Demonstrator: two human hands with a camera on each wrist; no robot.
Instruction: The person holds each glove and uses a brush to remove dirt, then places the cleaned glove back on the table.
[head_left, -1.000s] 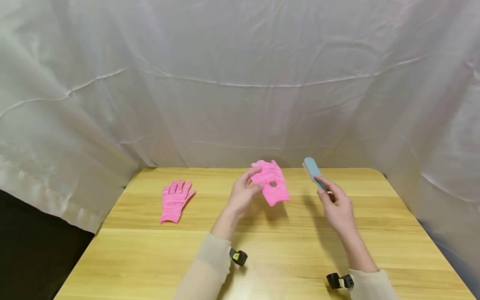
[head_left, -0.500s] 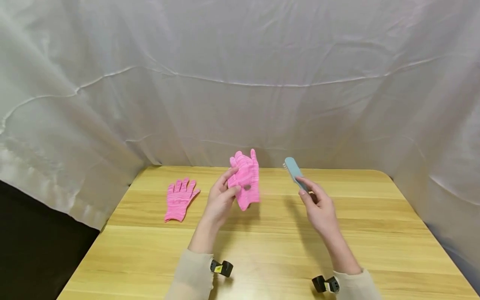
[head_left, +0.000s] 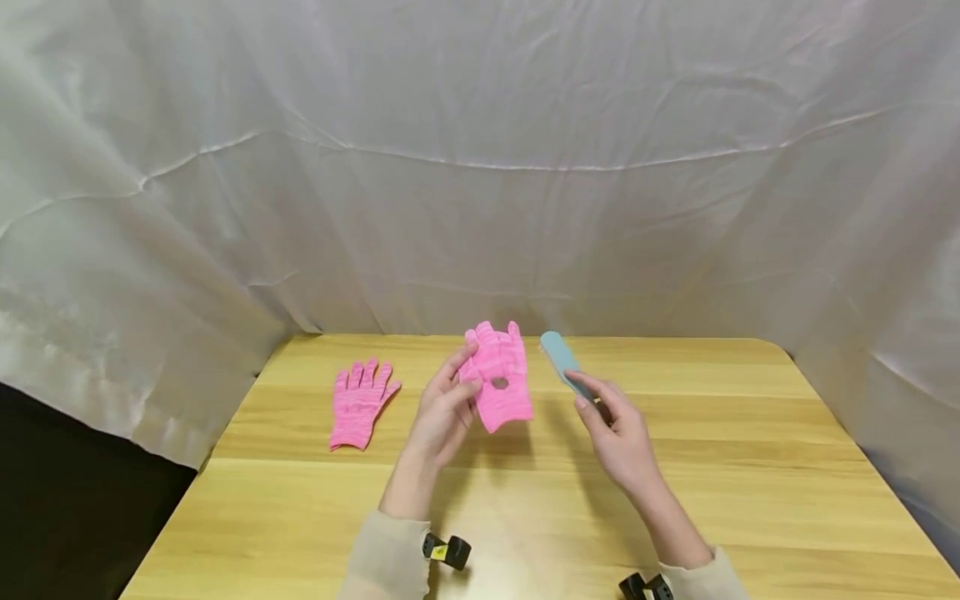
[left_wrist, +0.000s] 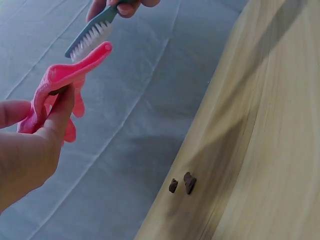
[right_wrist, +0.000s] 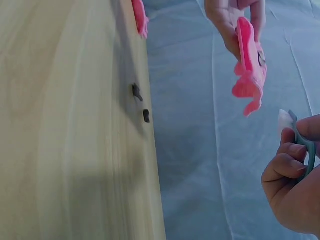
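My left hand (head_left: 441, 418) holds a pink knitted glove (head_left: 504, 404) above the table, pinched at its side between thumb and fingers. A round dark brown spot (head_left: 499, 383) shows on the glove. My right hand (head_left: 621, 437) grips a light blue brush (head_left: 559, 354) by its handle. White bristles (left_wrist: 91, 42) stand out in the left wrist view, pointing towards the glove. In the head view a small gap separates brush and glove. A second pink glove (head_left: 360, 404) lies flat on the left part of the table.
Two small dark brown lumps, a larger one (left_wrist: 189, 183) and a smaller one (left_wrist: 173, 185), lie near the wooden table's (head_left: 675, 500) edge in the left wrist view. A grey curtain (head_left: 480, 233) hangs behind and at both sides.
The left hand has moved left with its glove and turned it more upright. The brush in the right hand has come left, closer to the glove. The other glove stays put.
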